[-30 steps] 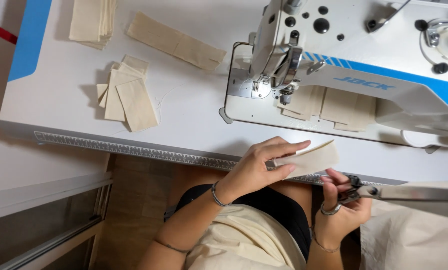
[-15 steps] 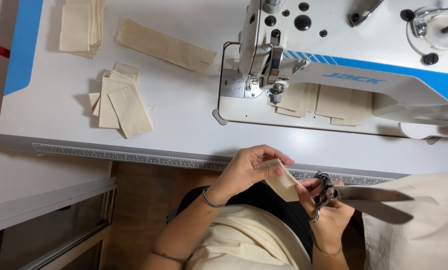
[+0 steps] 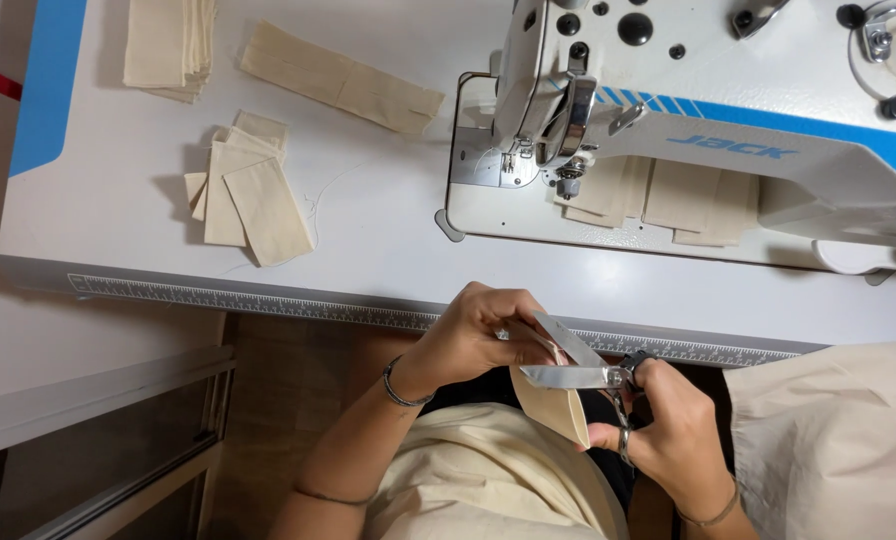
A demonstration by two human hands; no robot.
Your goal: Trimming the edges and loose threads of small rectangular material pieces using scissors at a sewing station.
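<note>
Just off the near edge of the white tabletop (image 3: 368, 270), above the lap, the left hand (image 3: 473, 335) pinches the upper end of a small cream fabric piece (image 3: 551, 405), its grip closed on the cloth. The right hand (image 3: 673, 430) has its fingers through the handles of a pair of scissors (image 3: 580, 368), grip closed around them, with the two blades spread open and their tips at the top of the piece, close to the left fingers. On the tabletop, far left, lies a loose pile of cut cream pieces (image 3: 248, 195), a stack of cloth (image 3: 168, 45) beyond it, and a long folded strip (image 3: 343, 78) beside that. The sewing machine (image 3: 708, 110) stands to the right, with more cream pieces (image 3: 668, 195) under its arm.
</note>
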